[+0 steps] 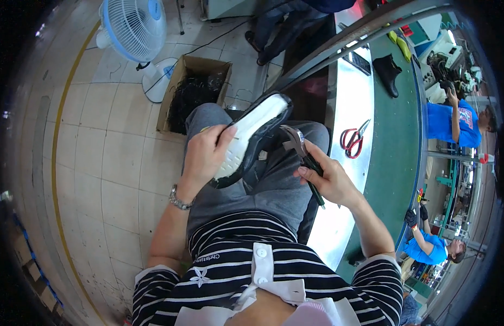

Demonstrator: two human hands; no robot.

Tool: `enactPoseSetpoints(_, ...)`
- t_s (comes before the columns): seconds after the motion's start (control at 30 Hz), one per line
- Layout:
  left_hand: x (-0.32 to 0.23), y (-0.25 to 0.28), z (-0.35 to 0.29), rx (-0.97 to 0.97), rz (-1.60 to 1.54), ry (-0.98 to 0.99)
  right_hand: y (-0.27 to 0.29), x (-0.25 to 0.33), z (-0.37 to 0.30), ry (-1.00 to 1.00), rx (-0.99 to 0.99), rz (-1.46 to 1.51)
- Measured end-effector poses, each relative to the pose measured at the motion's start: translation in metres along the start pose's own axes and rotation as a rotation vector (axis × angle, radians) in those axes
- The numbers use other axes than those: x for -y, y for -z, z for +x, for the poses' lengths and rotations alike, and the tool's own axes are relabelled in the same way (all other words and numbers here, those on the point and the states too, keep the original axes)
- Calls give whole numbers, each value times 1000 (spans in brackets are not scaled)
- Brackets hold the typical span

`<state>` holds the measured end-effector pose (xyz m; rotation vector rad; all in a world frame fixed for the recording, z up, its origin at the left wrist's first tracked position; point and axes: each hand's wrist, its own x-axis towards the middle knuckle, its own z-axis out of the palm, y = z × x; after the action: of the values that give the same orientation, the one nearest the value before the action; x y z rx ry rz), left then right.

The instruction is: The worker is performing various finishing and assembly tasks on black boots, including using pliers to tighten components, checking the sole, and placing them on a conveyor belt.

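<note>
Over my lap, my left hand [205, 156] grips a black shoe [251, 129] turned bottom up. Its whitish underside faces me, and black upper material wraps round the rim. The shoe tilts, its far end up and to the right. In my right hand [332, 178] is a pair of pliers [297, 141] with a curved metal head and dark handles. The fingers wrap round the handles, one of which sticks out below the hand. The head of the pliers is beside the shoe's right edge; whether it touches I cannot tell.
Red-handled scissors [352, 143] lie on the shiny metal ledge [350, 92] at my right. Beyond it, a green belt [393, 125] carries a black ankle boot [388, 75]. A cardboard box [169, 103] of dark scraps and a fan [133, 30] stand ahead left. Other people work nearby.
</note>
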<state>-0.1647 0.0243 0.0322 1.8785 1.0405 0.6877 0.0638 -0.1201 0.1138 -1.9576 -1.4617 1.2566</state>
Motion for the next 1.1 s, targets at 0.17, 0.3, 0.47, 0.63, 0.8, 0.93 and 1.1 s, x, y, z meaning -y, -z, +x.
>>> enactPoseSetpoints(0.17, 0, -12, -16, 16, -10, -99, 10, 28, 14, -18, 201, -160)
enactPoseSetpoints(0.3, 1, -17, -33, 104, -116, 17, 15, 80, 34, -162, 448, -399)
enactPoseSetpoints(0.47, -7, -32, -42, 54, 281, -291, 13, 98, 48, -145, 590, -714)
enactPoseSetpoints(0.63, -5, -30, -42, 130, -11, -81, 13, 60, 41, 31, 458, -515)
enactPoseSetpoints(0.8, 3, -50, -18, 383, -1421, 587, 3, 28, 29, 165, 304, -433)
enactPoseSetpoints(0.93, 23, -64, 3, 641, -1667, 723, -9, 9, 24, 265, 172, -441)
enactPoseSetpoints(1.1, 2, -58, 12, 558, -1554, 631, 1, 30, 24, 167, 165, -408)
